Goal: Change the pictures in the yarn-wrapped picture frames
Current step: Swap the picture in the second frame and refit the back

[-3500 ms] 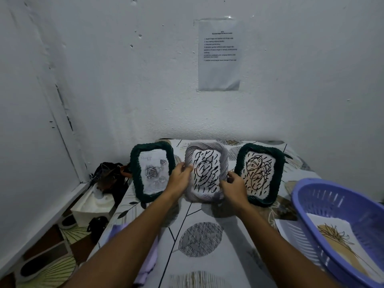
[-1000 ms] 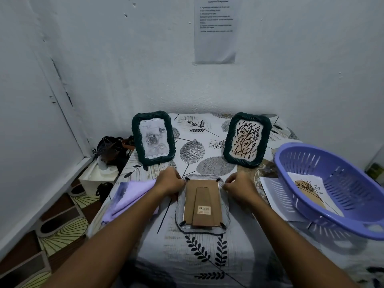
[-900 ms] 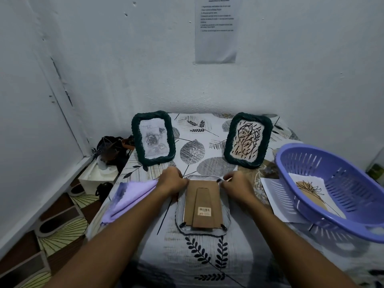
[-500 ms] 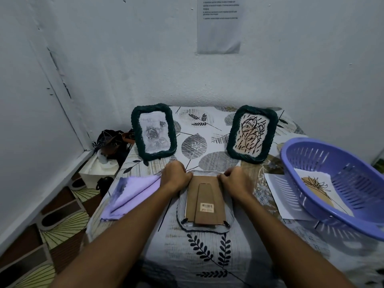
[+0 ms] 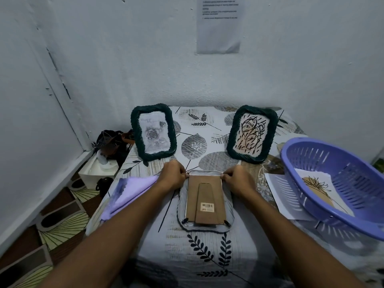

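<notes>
Head view: I see the grey yarn-wrapped frame lying face down at table centre, its brown backing board with the folded stand facing up. My left hand pinches at the board's far left corner, fingers curled; my right hand does the same at the far right corner. Behind stand two green frames upright: rose picture frame left, scribble picture frame right. Lilac cloth lies left; purple basket right, holding a print.
</notes>
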Available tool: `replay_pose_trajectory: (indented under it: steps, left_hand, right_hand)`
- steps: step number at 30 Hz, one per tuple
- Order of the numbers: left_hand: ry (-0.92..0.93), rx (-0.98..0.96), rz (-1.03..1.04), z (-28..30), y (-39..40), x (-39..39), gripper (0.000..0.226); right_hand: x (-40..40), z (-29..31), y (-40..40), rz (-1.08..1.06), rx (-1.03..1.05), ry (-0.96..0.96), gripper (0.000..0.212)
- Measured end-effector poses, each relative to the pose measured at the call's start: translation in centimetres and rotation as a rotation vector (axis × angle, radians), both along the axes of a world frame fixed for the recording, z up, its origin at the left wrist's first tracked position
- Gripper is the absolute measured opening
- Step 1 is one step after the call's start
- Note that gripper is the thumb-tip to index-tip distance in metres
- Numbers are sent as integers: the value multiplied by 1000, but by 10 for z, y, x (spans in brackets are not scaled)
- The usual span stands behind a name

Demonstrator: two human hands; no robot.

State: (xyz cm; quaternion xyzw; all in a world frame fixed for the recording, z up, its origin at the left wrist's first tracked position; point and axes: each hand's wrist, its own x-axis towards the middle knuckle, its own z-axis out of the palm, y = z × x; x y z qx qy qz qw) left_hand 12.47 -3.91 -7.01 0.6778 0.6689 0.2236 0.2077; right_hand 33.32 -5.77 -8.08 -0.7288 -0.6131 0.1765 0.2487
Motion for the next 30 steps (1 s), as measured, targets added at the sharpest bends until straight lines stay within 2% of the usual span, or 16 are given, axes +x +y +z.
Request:
replay_pose_trajectory:
  steps: [5,10,13,15,20,24,30]
  left_hand:
    - [-6,-23,22,1,-5,-1,18]
    - [-11,-51,35,8,-23,1,40]
    - [-44,-80,20,13,-38,6,44]
    - [6,-99,-10,15,-48,11,52]
    - [60,-109,-45,13,-67,11,65]
    - [37,-83,-82,11,-89,7,51]
    - [104,-75,-58,2,-113,3,71]
  right_hand:
    - [-1,2,-3,15,-14,31,18]
    - [-5,5,-15,32,-30,107,26]
    - [-15,7,-26,14,-72,45,46]
    - [-22,6,-35,6,-86,-39,53]
    - [-24,6,-59,24,-81,-92,57]
    - [-18,7,-83,43,-78,-117,66]
    - [-15,4,-117,88,-46,-144,69]
